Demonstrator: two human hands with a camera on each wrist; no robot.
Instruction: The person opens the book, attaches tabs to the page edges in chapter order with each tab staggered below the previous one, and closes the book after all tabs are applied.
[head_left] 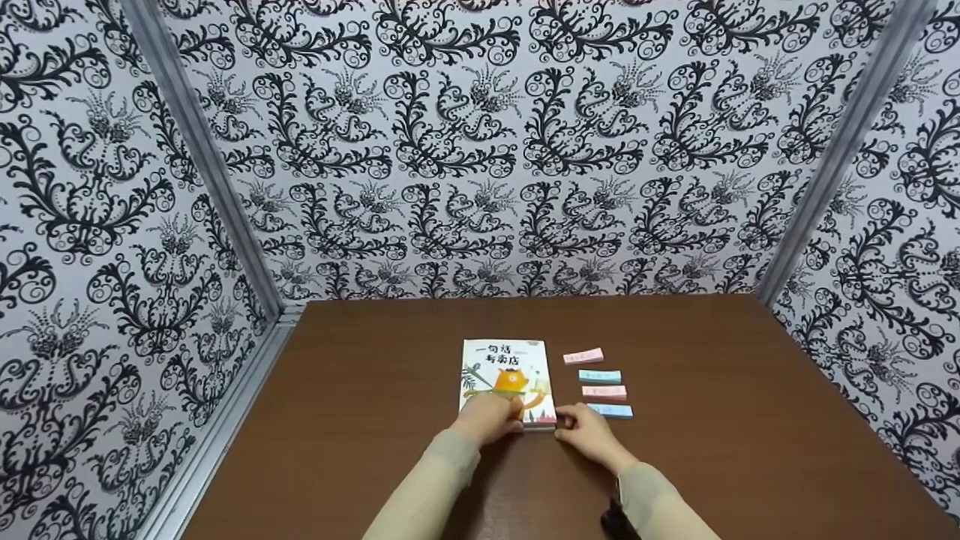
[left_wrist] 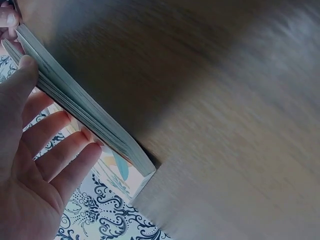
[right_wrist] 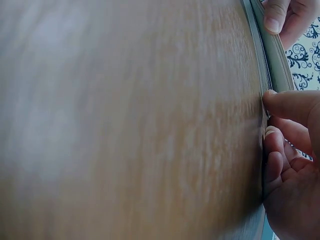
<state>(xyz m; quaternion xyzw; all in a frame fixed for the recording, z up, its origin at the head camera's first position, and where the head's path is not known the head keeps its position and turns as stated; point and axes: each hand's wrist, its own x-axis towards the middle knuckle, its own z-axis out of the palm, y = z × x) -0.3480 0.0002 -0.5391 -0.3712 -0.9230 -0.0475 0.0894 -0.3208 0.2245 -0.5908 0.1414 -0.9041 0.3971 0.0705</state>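
A picture book [head_left: 491,367] with a white cover and an orange animal lies on the brown table. My left hand [head_left: 489,417] grips its front edge, thumb [left_wrist: 27,70] against the page edges and other fingers over the cover. The upper part of the book [left_wrist: 95,117] stands a little apart from the lower part, the gap narrowing toward the left end. My right hand [head_left: 589,433] is at the near right corner, its thumb [right_wrist: 282,104] and bent fingers pinching the lower part there. Part of the cover is hidden under my left hand.
Several small paper strips lie in a column right of the book: a pink strip [head_left: 583,356], a blue strip [head_left: 600,376], another pink strip [head_left: 604,391] and a blue strip [head_left: 613,410] partly behind my right hand. Patterned walls [head_left: 480,187] enclose the table [head_left: 360,375].
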